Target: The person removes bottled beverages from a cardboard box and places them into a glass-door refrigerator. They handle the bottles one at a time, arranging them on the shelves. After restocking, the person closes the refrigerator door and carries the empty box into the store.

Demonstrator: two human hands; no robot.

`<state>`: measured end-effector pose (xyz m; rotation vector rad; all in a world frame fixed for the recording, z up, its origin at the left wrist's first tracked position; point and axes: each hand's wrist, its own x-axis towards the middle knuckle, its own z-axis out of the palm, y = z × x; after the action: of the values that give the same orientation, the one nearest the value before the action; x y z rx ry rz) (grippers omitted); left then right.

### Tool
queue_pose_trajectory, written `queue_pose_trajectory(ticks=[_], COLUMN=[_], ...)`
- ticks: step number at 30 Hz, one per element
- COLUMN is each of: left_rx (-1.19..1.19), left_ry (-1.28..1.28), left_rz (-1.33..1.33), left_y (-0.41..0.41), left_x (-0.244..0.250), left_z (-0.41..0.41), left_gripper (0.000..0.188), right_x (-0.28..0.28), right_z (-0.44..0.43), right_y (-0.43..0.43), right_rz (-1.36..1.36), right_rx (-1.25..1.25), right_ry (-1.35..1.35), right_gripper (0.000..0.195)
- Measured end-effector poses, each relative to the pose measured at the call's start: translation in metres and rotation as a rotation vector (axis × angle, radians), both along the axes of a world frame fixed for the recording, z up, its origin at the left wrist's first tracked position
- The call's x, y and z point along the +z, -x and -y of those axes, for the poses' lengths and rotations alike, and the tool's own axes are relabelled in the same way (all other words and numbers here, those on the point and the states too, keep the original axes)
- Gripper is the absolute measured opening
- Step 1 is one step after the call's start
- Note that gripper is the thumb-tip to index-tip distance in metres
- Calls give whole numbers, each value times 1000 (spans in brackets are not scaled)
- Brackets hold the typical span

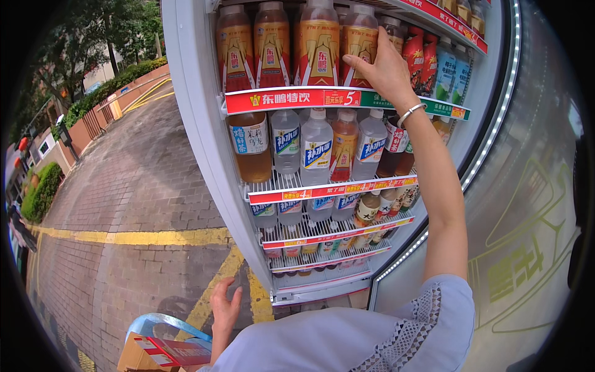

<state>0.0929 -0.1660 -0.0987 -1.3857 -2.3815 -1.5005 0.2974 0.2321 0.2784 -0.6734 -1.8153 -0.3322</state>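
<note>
My right hand (388,69) is raised to the upper shelf of an open drinks fridge, a bracelet on its wrist. It grips an amber drink bottle with a gold and red label (359,39); the thumb lies across the front and the fingers reach round the right side. Matching bottles (320,51) stand upright to its left. Red drink packs (413,53) and blue cartons (445,69) stand to its right. Low at my side, my left hand (225,302) is empty with its fingers apart, near a light blue plastic chair (158,321).
Lower wire shelves hold bottled water and tea (316,144) behind red price strips (332,188). The glass door (520,232) stands open on the right. A cardboard box (132,355) and a red printed carton (181,351) rest on the chair. Brick paving (139,186) with yellow lines lies left.
</note>
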Motion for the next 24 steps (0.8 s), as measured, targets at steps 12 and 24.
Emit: queue_pose_trajectory(ticks=[12,24], left_rx=[-44,-167], left_ry=[85,53], left_rz=[21,-8], left_y=[-9,-17], left_x=[-1,5], left_z=[4,-8], left_gripper=[31,32], right_x=[-153,-144], right_z=[95,10], right_y=[-38,24], right_rz=[-72,19], right_rx=[337,88], right_ry=[155,487], right_gripper=[39,82])
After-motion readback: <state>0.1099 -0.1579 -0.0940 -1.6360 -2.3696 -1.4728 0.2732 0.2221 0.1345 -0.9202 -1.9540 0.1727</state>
